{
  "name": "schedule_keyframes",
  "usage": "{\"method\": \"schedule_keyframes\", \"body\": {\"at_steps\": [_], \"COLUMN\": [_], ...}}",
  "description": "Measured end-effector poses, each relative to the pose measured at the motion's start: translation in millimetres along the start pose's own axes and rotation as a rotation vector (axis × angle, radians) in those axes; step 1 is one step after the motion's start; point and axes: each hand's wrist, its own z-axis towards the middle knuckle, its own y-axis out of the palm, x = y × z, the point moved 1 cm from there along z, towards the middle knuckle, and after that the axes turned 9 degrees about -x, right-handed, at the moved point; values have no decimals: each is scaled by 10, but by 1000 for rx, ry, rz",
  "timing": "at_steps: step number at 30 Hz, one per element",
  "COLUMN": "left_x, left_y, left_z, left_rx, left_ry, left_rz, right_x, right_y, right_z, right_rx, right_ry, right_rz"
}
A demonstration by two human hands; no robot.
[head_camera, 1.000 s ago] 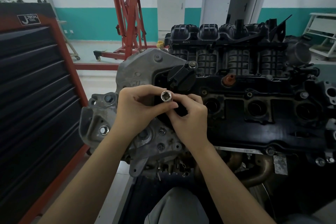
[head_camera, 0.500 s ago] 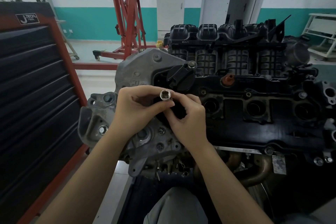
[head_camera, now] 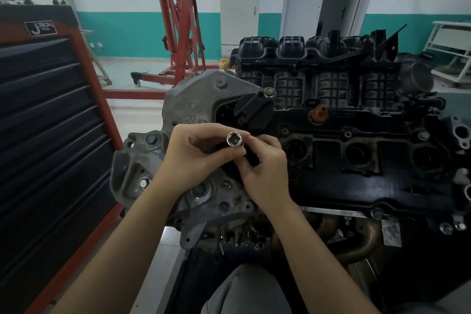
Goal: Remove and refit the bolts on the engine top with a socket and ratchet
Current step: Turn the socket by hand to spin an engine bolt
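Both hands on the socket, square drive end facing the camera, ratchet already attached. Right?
Not quite. The head view shows no ratchet on the socket: its square drive hole is empty and facing the camera. The left hand and right hand do both hold it.

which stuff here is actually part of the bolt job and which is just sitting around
In the job:
- socket, held by left hand and right hand
- engine
- bolt on the engine top

Just there:
- tool cabinet
- red hoist
- grey electrical cabinet
- white rack

No ratchet shows.
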Motion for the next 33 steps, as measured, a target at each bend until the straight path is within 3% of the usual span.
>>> {"method": "schedule_keyframes", "body": {"at_steps": [6, 10, 13, 16, 19, 24, 29, 33], "left_x": [-21, -21, -11, 5, -3, 2, -26, -26], "left_y": [19, 1, 2, 29, 25, 10, 28, 15], "left_z": [-15, -17, -2, -2, -11, -2, -1, -16], "left_rx": [140, 69, 9, 91, 131, -3, 126, 125], "left_ry": [-6, -21, -6, 2, -29, -2, 24, -6], "left_rz": [81, -38, 4, 118, 37, 40, 123, 14], "right_x": [-23, -13, -1, -20, -29, 8, -11, -18], "right_y": [-5, -1, -3, 2, -5, -3, 6, -3], "right_z": [-3, -2, -16, -15, 4, -3, 2, 5], "right_rx": [13, -14, 4, 14, 14, -2, 22, -1], "right_ry": [54, 19, 66, 74, 42, 21, 66, 14], "right_rz": [44, 4, 20, 46, 58, 25, 49, 32]}}
